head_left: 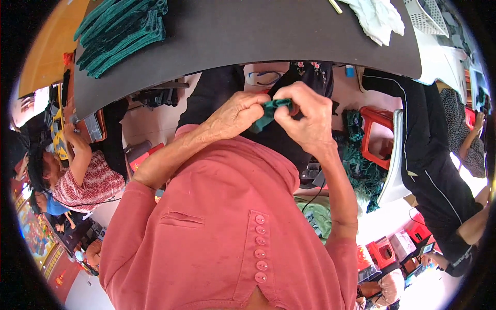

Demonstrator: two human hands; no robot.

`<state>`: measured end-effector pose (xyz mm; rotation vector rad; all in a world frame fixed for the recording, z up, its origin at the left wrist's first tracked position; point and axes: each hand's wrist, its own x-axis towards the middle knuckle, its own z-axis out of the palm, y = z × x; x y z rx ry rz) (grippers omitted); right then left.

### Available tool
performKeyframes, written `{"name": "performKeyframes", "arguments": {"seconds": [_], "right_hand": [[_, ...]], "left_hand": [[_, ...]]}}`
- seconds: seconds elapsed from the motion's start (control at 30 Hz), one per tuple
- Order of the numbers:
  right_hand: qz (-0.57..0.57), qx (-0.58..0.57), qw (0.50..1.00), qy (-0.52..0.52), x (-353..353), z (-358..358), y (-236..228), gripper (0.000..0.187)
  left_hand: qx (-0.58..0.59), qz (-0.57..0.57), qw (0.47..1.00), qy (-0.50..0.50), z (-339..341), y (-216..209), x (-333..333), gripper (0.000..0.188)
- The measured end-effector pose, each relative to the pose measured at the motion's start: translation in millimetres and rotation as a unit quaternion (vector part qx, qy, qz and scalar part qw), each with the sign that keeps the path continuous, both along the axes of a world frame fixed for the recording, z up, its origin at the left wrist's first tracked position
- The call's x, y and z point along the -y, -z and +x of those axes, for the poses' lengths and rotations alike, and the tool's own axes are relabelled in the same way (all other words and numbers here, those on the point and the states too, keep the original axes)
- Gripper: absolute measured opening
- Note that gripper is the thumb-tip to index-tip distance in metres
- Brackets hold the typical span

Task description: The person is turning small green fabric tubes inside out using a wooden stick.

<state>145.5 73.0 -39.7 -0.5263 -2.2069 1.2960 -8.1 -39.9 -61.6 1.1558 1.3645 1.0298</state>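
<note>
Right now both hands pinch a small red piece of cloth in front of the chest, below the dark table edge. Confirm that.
Not quite: the cloth is dark green, not red. The head view shows the left hand and the right hand both pinching it in front of the chest, below the dark table edge.

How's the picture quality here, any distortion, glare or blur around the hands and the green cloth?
In the head view, fisheye distortion bends the dark table's edge into a curve and black corners frame the picture. The left hand, right hand and the small green cloth pinched between them look sharp under even light. The white surface at upper right and the floor at lower right are washed out; the rim is smeared.
</note>
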Motion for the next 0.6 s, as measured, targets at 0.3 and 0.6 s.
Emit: {"name": "performKeyframes", "arguments": {"seconds": [0.3,0.6], "right_hand": [[-0.109,-0.001,0.994,-0.008,-1.9,0.0,-1.5,0.018],[-0.293,-0.159,0.924,0.187,-32.8,9.6,28.6,0.022]], "left_hand": [[-0.032,-0.091,0.994,-0.047,2.2,0.9,6.2,0.018],[0.021,-0.122,0.992,-0.021,-6.8,11.5,12.0,0.022]]}}
